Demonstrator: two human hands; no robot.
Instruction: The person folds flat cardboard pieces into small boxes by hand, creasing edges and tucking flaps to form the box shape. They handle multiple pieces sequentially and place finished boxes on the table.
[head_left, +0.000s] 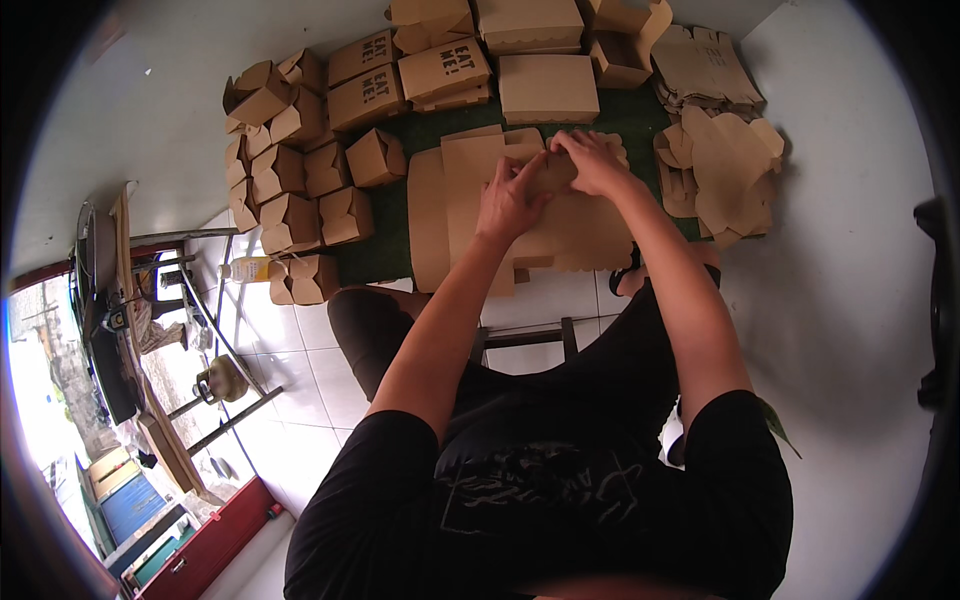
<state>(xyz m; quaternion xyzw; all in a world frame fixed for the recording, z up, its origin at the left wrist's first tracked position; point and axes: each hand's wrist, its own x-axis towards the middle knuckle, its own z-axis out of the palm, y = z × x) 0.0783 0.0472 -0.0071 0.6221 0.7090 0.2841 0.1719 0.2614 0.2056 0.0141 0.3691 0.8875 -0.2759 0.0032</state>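
Observation:
A flat brown cardboard box blank (582,228) lies before me on a green surface, among other flat cardboard pieces. My left hand (512,203) is at its middle, thumb and fingers bent around a raised flap. My right hand (594,166) reaches over its far edge, fingers curled down and pinching the cardboard near a scalloped side. The fingertips of both hands come close together at the fold. Exactly how the cardboard sits under the fingers is partly hidden.
Several small folded boxes (290,222) cluster at the left. Larger closed boxes (548,88) line the far side, next to an open box (620,58). Flat blanks (735,170) are piled at the right. A bottle (245,269) stands beyond the left corner.

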